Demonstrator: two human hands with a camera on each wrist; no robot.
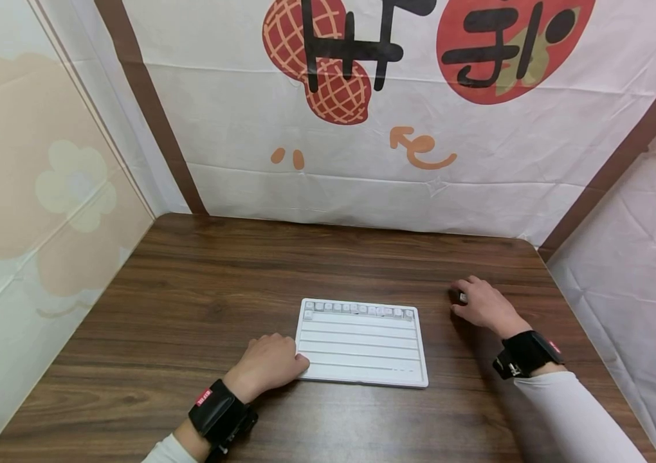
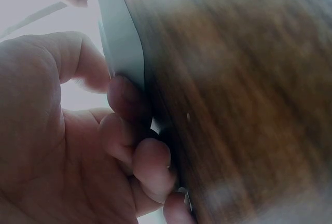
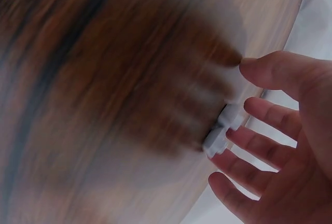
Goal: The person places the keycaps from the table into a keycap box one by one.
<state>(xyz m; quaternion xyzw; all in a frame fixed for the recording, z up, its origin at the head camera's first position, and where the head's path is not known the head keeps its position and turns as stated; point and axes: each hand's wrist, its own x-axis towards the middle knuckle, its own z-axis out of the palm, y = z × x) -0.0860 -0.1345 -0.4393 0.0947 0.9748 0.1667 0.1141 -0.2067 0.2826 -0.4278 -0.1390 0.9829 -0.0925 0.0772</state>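
A white keyboard base (image 1: 359,346) with ridged rows lies on the table. Small pale keycaps (image 1: 363,309) line its top row, and one more sits at the left of the second row. My left hand (image 1: 270,361) grips the base's left edge. In the left wrist view the thumb (image 2: 85,66) lies on the near side of the white edge (image 2: 122,32) with fingers curled against it. To the right of the base, my right hand (image 1: 487,305) is low over the tabletop. Two small white keycaps (image 3: 223,128) are at its fingertips, the fingers slightly bent and spread.
The dark wood table (image 1: 235,257) runs back to a white printed cloth (image 1: 224,116). More cloth hangs along the left (image 1: 33,193) and the right (image 1: 640,257). Black camera straps (image 1: 220,415) circle both wrists.
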